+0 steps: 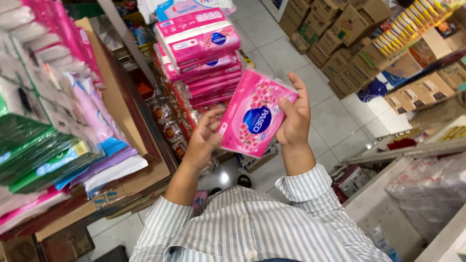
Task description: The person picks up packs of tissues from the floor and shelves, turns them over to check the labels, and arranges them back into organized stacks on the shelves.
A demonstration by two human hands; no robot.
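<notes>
1. Shop aisle it was, pale tile floor (335,121) under me, goods on both sides, and my striped sleeves (252,223) at the bottom of my view.

2. Nearest, my left hand (204,138) had its fingers half curled, the tips pinching the lower left edge of the pink pack (255,114). My right hand (296,121) was wrapped round the right edge, thumb across the front, fingers behind.

3. That soft pack sat tilted between both hands, up in the air at chest level, touching nothing else.

4. My guess at the risk: the wrapper looked slick and the left grip was only fingertips, so the pack could have slid out and dropped to the floor.

5. Just beyond my hands stood a stack (201,53) of like pink packs, piled high and a bit uneven. A knock from my elbow or the pack could have toppled it, I judged.

6. On my left, shelves (121,111) held soft packs in pink, green and purple, lying flat and overhanging the edge; they could have slipped off.

7. Far right, cardboard boxes (340,34) were stacked in rows, mostly shut, so I could not tell what they held. Open ones beyond showed small yellow packets (412,24).
</notes>
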